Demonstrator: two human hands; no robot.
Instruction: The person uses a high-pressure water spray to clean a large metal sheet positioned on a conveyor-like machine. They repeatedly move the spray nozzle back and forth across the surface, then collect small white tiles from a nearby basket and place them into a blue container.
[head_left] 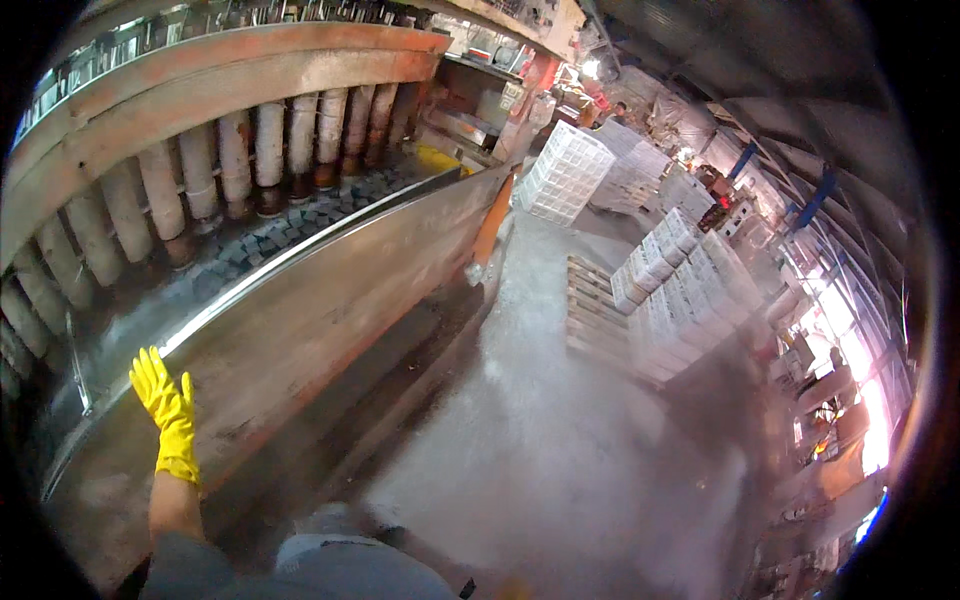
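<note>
My left hand (pixel 168 408) wears a yellow rubber glove. Its fingers are stretched out with the thumb apart, and nothing is in them. It is over the bright metal rim (pixel 250 278) of a long machine's side wall (pixel 330 295); I cannot tell whether it touches. Beyond the rim runs a wet bed of small dark square pieces (pixel 290 232). A row of upright cylinders (pixel 200 172) stands above that bed, under a rusty orange beam (pixel 250 60). A thin metal rod (pixel 78 370) is left of my hand. My right hand is outside the view.
On the right, stacked white blocks or crates (pixel 690 300) stand beside a wooden pallet (pixel 590 300). Farther back is another white stack (pixel 565 172). A wet grey floor (pixel 530 430) lies alongside the machine. Something yellow (pixel 437 160) is at the machine's far end.
</note>
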